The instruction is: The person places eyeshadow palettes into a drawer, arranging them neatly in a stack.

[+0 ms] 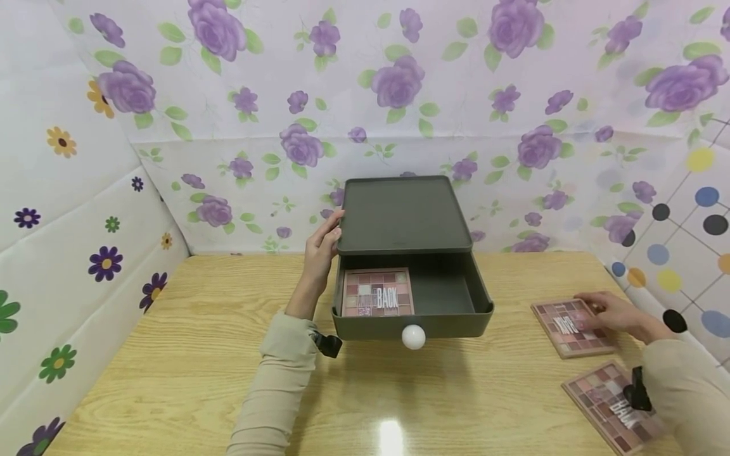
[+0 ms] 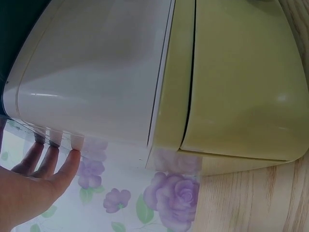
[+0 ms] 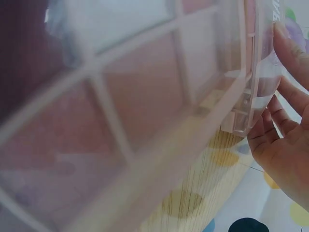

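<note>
A dark grey drawer box [image 1: 405,212] stands at the middle of the table with its drawer [image 1: 371,327] pulled out toward me. Inside the drawer, on the left, lies an eyeshadow palette [image 1: 376,291]; the right part shows bare floor. My left hand [image 1: 320,253] rests against the box's left side, its fingertips touching the glossy wall in the left wrist view. Over at the right, my right hand [image 1: 618,315] pinches the right edge of a second eyeshadow palette [image 1: 564,332], thumb on top and fingers along the edge.
A third palette [image 1: 607,396] lies nearer to me, partly under the right forearm. A round white knob [image 1: 413,337] sticks out from the drawer front. Floral sheeting [image 1: 302,145] hangs behind the wooden table [image 1: 228,354], with patterned side walls left and right.
</note>
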`<control>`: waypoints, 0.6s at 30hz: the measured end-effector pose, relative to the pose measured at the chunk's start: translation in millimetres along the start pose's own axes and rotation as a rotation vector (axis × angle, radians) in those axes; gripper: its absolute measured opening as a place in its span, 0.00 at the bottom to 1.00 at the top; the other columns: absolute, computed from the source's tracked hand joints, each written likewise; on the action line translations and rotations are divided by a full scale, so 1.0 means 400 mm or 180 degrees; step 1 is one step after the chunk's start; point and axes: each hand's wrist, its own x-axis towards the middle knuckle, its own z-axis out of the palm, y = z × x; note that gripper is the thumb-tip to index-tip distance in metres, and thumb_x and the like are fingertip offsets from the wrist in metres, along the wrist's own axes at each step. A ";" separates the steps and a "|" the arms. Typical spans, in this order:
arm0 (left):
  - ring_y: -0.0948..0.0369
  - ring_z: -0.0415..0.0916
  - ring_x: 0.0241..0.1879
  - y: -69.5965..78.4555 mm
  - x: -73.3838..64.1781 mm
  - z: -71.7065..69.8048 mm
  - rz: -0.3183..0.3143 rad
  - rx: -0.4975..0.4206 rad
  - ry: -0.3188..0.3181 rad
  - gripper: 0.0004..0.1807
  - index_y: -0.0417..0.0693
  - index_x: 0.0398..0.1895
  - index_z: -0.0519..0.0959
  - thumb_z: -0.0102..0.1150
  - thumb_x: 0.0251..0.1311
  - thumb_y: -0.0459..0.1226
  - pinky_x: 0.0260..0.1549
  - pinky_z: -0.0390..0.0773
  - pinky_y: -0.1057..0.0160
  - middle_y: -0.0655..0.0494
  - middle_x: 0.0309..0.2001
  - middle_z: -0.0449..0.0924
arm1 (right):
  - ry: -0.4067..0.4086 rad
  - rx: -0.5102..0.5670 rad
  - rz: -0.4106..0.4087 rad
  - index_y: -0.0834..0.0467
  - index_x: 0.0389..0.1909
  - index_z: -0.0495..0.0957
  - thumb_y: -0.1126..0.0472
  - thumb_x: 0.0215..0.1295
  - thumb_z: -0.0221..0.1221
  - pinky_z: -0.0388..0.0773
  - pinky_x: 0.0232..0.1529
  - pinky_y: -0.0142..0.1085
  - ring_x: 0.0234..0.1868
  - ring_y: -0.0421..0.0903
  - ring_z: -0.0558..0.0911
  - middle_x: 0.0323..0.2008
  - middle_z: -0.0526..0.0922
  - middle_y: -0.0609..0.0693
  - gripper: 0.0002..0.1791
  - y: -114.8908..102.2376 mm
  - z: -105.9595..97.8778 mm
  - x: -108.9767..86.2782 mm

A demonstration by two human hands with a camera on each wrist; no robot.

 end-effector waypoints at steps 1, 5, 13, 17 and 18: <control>0.61 0.66 0.53 0.000 0.000 0.000 0.0002 -0.0006 0.0005 0.25 0.38 0.64 0.63 0.41 0.63 0.35 0.42 0.72 0.66 0.47 0.66 0.58 | -0.0002 -0.0019 0.0033 0.76 0.58 0.59 0.53 0.49 0.66 0.65 0.44 0.56 0.48 0.68 0.62 0.52 0.57 0.77 0.43 -0.004 -0.001 -0.001; 0.59 0.65 0.56 0.001 -0.002 0.002 0.0038 -0.0008 0.0023 0.24 0.38 0.63 0.64 0.42 0.64 0.36 0.43 0.72 0.65 0.48 0.65 0.59 | -0.0084 0.0024 0.0120 0.76 0.57 0.60 0.55 0.50 0.65 0.68 0.37 0.44 0.39 0.55 0.68 0.46 0.66 0.70 0.40 -0.017 -0.004 -0.004; 0.55 0.61 0.60 -0.002 -0.005 0.003 0.0117 0.0051 0.0021 0.27 0.37 0.63 0.64 0.43 0.61 0.39 0.45 0.70 0.61 0.47 0.66 0.59 | -0.0001 -0.0014 0.0120 0.74 0.53 0.62 0.58 0.52 0.65 0.69 0.33 0.38 0.36 0.49 0.70 0.40 0.70 0.63 0.34 -0.014 -0.001 -0.005; 0.55 0.63 0.59 -0.003 -0.004 0.003 0.0117 0.0052 0.0021 0.27 0.37 0.63 0.64 0.43 0.61 0.39 0.45 0.71 0.61 0.48 0.65 0.59 | 0.0042 -0.0002 0.0100 0.75 0.50 0.62 0.59 0.51 0.65 0.69 0.32 0.39 0.35 0.48 0.70 0.38 0.71 0.62 0.33 -0.013 0.003 -0.006; 0.55 0.63 0.59 -0.003 -0.004 0.002 0.0116 0.0056 0.0021 0.27 0.37 0.63 0.64 0.43 0.62 0.39 0.45 0.71 0.62 0.48 0.65 0.59 | 0.0052 -0.0011 0.0089 0.76 0.50 0.62 0.59 0.51 0.65 0.69 0.32 0.39 0.34 0.48 0.70 0.38 0.71 0.62 0.33 -0.014 0.003 -0.007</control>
